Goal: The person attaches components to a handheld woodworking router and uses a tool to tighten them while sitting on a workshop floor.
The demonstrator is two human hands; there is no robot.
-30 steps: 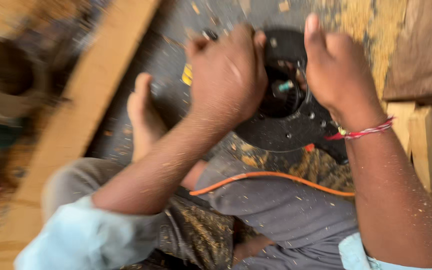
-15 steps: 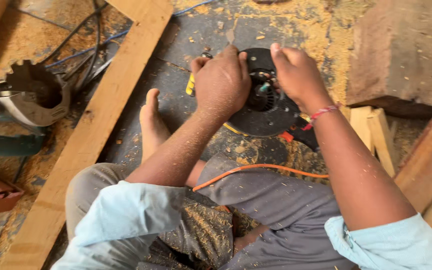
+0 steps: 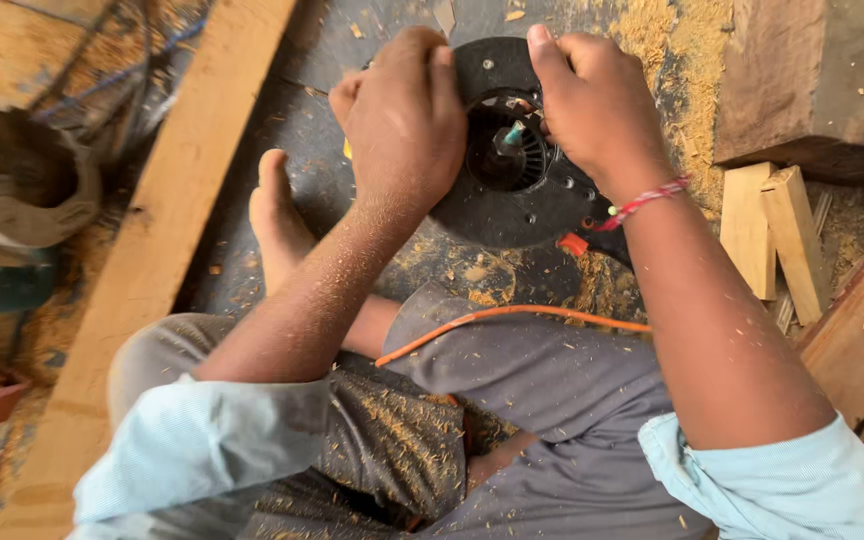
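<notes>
A black round-based power tool (image 3: 512, 200), probably a router turned base-up, lies on the dark floor between my hands. In its central opening a small bit (image 3: 512, 135) shows. My left hand (image 3: 402, 120) is clamped over the left side of the round base. My right hand (image 3: 587, 105) grips the base's right rim, fingertips at the edge of the opening; a red thread is tied around that wrist. An orange cord (image 3: 492, 318) runs from the tool across my lap.
My bare foot (image 3: 277, 215) rests left of the tool. A long wooden plank (image 3: 167, 240) runs diagonally on the left, with a circular saw (image 3: 22, 190) beyond it. Wood blocks (image 3: 777, 235) and a thick beam (image 3: 817, 85) lie right. Sawdust covers the floor.
The view has steadied and drawn closer on the tool. Both hands stay on the round base, with only small shifts of the fingers.
</notes>
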